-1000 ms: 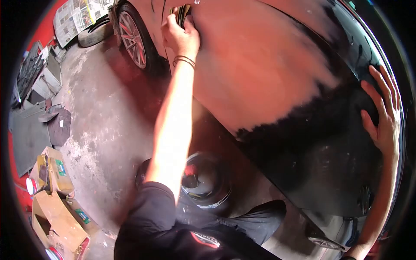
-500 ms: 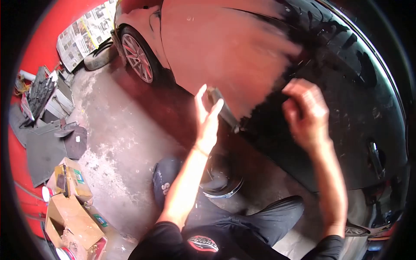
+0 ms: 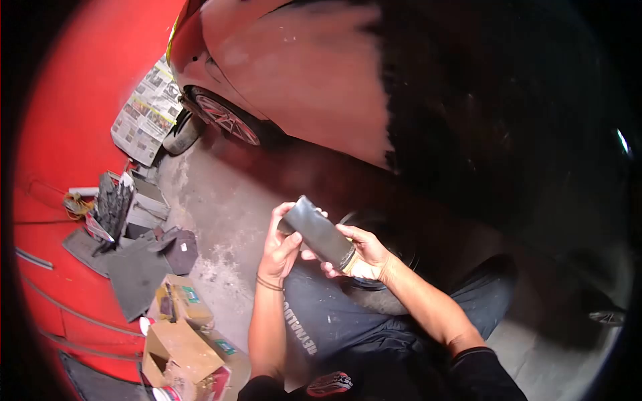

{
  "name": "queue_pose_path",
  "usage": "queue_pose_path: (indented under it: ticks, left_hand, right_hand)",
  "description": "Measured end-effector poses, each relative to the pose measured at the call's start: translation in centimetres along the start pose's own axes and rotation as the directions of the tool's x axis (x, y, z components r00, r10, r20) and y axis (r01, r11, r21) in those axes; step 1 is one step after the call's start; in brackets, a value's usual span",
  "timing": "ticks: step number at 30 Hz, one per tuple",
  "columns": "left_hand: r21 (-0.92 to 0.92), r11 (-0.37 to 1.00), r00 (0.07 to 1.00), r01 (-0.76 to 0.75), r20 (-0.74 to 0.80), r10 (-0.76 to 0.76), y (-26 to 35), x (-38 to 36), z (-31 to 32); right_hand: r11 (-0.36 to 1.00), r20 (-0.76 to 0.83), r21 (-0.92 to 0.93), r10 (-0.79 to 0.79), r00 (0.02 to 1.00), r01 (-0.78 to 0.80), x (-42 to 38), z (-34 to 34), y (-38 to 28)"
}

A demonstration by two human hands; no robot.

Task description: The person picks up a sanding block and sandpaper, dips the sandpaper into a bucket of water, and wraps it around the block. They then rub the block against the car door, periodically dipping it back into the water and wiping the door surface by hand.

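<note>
Over my lap, a long dark grey sanding block [image 3: 317,230] is held slantwise in both hands, its flat face turned up. My left hand [image 3: 281,247] is closed round its upper left end, with the thumb along the near edge. Around the lower right end, my right hand [image 3: 361,254] is wrapped, thumb on the far side; part of its fingers is hidden beneath the block. Beyond the hands stands a car, whose side panel [image 3: 314,80] has a dull, hazy area that meets a glossy black area along a ragged border.
A car wheel [image 3: 227,120] is at the upper left, near newspaper sheets [image 3: 147,110] and a loose tire [image 3: 182,137]. Dark panels [image 3: 137,277] and cardboard boxes [image 3: 184,347] lie on the floor to the left, beside a red surface [image 3: 87,134].
My right hand has come down and left from beside the car to grip the block. My left hand has lowered the block away from the panel, and the view has swung leftward.
</note>
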State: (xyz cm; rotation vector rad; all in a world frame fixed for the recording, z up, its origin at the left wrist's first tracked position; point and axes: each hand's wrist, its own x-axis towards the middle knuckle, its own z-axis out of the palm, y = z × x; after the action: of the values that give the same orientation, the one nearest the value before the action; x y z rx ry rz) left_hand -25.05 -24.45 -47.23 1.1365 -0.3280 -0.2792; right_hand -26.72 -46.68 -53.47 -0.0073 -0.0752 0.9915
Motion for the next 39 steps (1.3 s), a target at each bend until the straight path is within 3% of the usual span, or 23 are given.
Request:
queue_pose_path:
  ticks: [1,3,5,6,8,9,10,11,13,14,16,19,21,23,25,27,28,29,31,32,35,36,39]
  left_hand:
    - [0.106,0.994,0.999,0.013,-0.036,-0.01,0.4,-1.2,-0.6]
    - [0.427,0.904,0.962,-0.007,-0.242,0.122,0.9,-5.0,-0.6]
    - [0.723,0.657,0.823,0.212,-0.495,0.28,-1.1,-11.9,-3.5]
    - [0.61,0.714,0.714,0.344,-0.664,0.224,-3.3,-16.3,-4.5]
    - [0.085,0.83,0.559,0.551,-0.776,-0.291,-8.3,-25.4,-6.5]
    - [-0.035,0.862,0.448,0.505,-0.844,-0.297,-10.1,-27.8,-3.0]
    - [-0.151,0.886,0.328,0.439,-0.891,-0.315,-11.3,-28.8,0.7]
    - [-0.158,0.868,0.274,0.471,-0.909,-0.314,-10.7,-28.4,1.8]
    - [-0.184,0.831,0.157,0.525,-0.939,-0.307,-10.4,-27.7,3.9]
    - [-0.117,0.891,0.237,0.439,-0.941,-0.24,-13.5,-32.0,-1.0]
    - [0.218,0.635,0.351,0.741,-0.932,-0.09,-11.5,-31.9,1.3]
    - [0.305,0.434,0.355,0.848,-0.934,-0.038,-10.5,-30.9,3.8]
    - [0.376,0.566,0.37,0.734,-0.92,0.132,-15.7,-35.3,-1.2]
    - [0.539,0.531,0.494,0.653,-0.835,0.24,-12.9,-30.1,5.3]
    - [0.693,0.426,0.612,0.582,-0.718,0.333,-11.3,-26.9,8.8]
    - [0.805,0.106,0.721,0.583,-0.574,0.389,-10.9,-27.1,4.9]
    - [0.819,-0.061,0.767,0.571,-0.506,0.394,-10.0,-27.9,3.4]
    - [0.777,-0.178,0.793,0.603,-0.56,0.24,-8.1,-27.3,3.3]
    - [0.706,-0.403,0.75,0.582,-0.658,-0.07,-3.9,-23.6,3.6]
    - [0.813,-0.422,0.909,0.401,-0.412,0.07,-3.8,-23.3,2.7]
    - [0.898,-0.401,0.937,0.183,-0.283,-0.206,-0.1,-20.4,2.4]
    - [0.909,-0.397,0.958,0.128,-0.217,-0.189,1.0,-18.8,3.7]
    - [0.945,0.222,0.943,0.238,-0.28,0.182,3.0,-14.1,7.2]
  right_hand:
    - [0.997,0.002,-0.07,0.01,1.0,-0.01,-0.1,-0.1,-0.3]
    - [0.976,-0.004,-0.213,0.044,0.999,-0.044,-0.8,-0.4,-1.3]
    - [0.895,-0.32,-0.434,-0.051,0.946,-0.099,-4.0,1.3,-2.9]
    - [0.826,-0.31,-0.551,-0.075,0.948,-0.115,-5.5,0.9,-4.1]
    - [0.63,-0.359,-0.751,-0.143,0.922,-0.195,-8.6,-0.4,-6.6]
    - [0.539,-0.381,-0.812,-0.196,0.904,-0.225,-10.1,-1.2,-7.4]
    - [0.43,-0.304,-0.889,-0.3,0.904,-0.156,-11.2,-3.0,-7.8]
    - [0.311,-0.221,-0.945,-0.392,0.893,-0.097,-11.9,-4.8,-7.8]
    - [0.379,-0.416,-0.888,-0.422,0.806,-0.26,-12.8,-5.9,-7.7]
    - [0.411,-0.501,-0.85,-0.435,0.748,-0.33,-13.0,-6.3,-7.8]
    - [0.374,-0.504,-0.856,-0.45,0.738,-0.357,-12.8,-7.9,-7.7]
    - [0.367,-0.506,-0.856,-0.443,0.74,-0.365,-13.4,-8.6,-7.7]
    - [0.375,-0.507,-0.854,-0.439,0.742,-0.361,-13.7,-8.4,-7.8]
    - [0.388,-0.515,-0.849,-0.452,0.729,-0.359,-14.0,-8.2,-7.5]
    - [0.3,-0.476,-0.878,-0.468,0.745,-0.373,-13.7,-9.5,-7.3]
    - [0.233,-0.443,-0.896,-0.497,0.746,-0.377,-13.8,-10.8,-7.7]
    - [0.211,-0.431,-0.902,-0.505,0.748,-0.377,-13.7,-11.1,-7.6]
    - [0.185,-0.418,-0.907,-0.508,0.753,-0.378,-13.3,-11.4,-7.3]
    - [0.202,-0.446,-0.895,-0.464,0.766,-0.398,-12.9,-10.0,-7.2]
    - [0.207,-0.454,-0.891,-0.443,0.773,-0.405,-12.7,-9.6,-7.3]
    - [0.247,-0.442,-0.896,-0.427,0.789,-0.369,-12.8,-10.6,-7.7]
    - [0.265,-0.48,-0.877,-0.46,0.747,-0.4,-12.8,-11.9,-7.5]
    - [0.313,-0.568,-0.822,-0.506,0.649,-0.476,-13.7,-12.2,-7.7]
